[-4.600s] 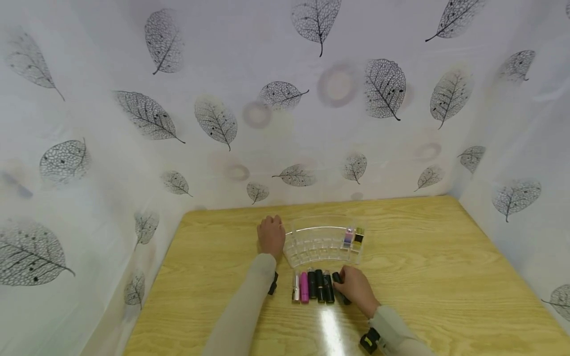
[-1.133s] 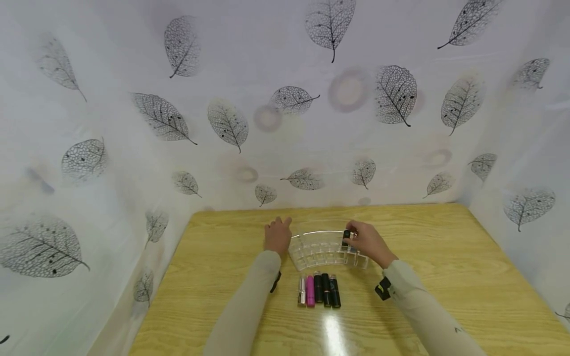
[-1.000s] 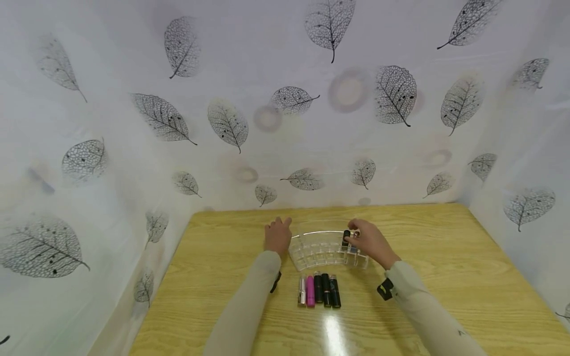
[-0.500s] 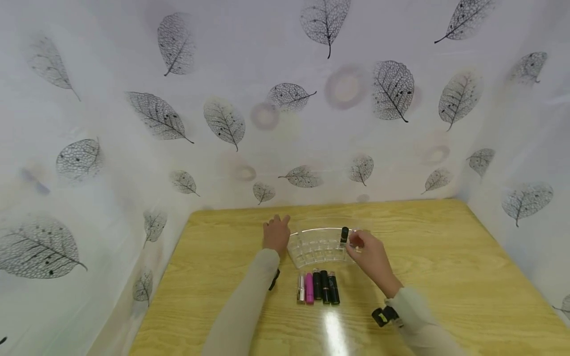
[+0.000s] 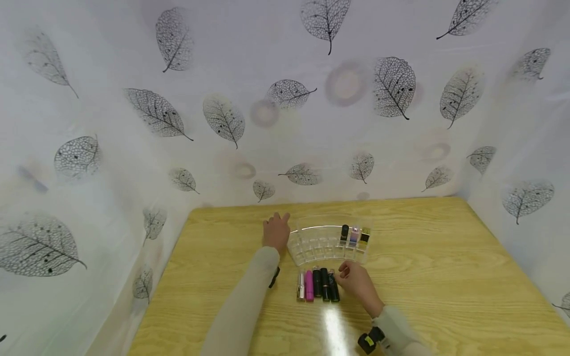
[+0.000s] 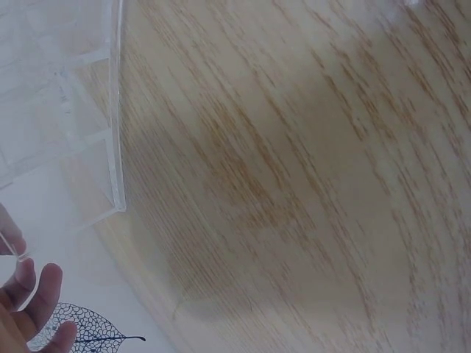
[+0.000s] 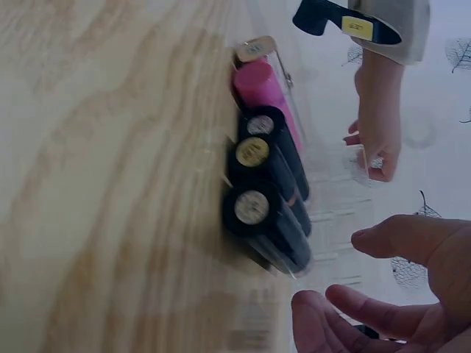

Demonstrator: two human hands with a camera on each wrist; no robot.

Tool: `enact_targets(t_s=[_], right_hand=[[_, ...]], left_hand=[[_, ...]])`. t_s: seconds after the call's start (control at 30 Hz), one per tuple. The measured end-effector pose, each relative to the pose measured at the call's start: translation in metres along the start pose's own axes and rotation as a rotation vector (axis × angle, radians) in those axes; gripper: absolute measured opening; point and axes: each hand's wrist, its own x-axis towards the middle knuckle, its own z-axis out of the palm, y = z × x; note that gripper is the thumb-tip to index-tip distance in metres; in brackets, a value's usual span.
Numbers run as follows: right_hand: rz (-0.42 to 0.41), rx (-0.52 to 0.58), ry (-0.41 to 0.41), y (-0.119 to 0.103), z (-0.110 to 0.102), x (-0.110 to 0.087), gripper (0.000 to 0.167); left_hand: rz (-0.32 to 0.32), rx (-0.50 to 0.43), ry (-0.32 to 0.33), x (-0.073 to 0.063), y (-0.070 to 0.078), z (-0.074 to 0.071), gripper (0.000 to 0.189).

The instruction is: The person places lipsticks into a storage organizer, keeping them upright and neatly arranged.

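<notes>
A clear organizer [image 5: 320,255] with small compartments stands on the table. My left hand [image 5: 275,233] holds its left edge, with thumb and fingertips meeting on the thin plastic in the left wrist view. Three items stand in its right end: a black lipstick tube [image 5: 345,233], a pink-purple tube [image 5: 354,236] and a yellow-and-black one [image 5: 365,235]. In front lies a row: a silver tube [image 5: 301,287], a magenta tube [image 5: 309,286] and several black lipstick tubes [image 5: 324,284]. Beside the row's rightmost black tube [image 7: 268,228] is my right hand [image 5: 356,282], thumb and fingers apart, holding nothing.
The wooden table [image 5: 445,277] reaches back to a leaf-printed curtain [image 5: 249,163], which also hangs along both sides. A bright reflection lies on the tabletop in front of the row.
My right hand took a black lipstick tube from the row's right end, stood it in the organizer, let go and came back to the row. My left hand stays at the organizer's edge.
</notes>
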Motion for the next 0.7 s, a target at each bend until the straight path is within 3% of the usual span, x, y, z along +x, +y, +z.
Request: enact_targets(t_s=[0.33,0.7], right_hand=[[0.014,-0.036,-0.022,0.004,0.017,-0.004,0.023],[0.015,-0.109,-0.024,0.000,0.014,-0.003,0.025]], left_hand=[[-0.004,-0.017,0.009,0.000,0.001,0.000,0.024],[-0.005,-0.024,0.034,0.001,0.000,0.003,0.028]])
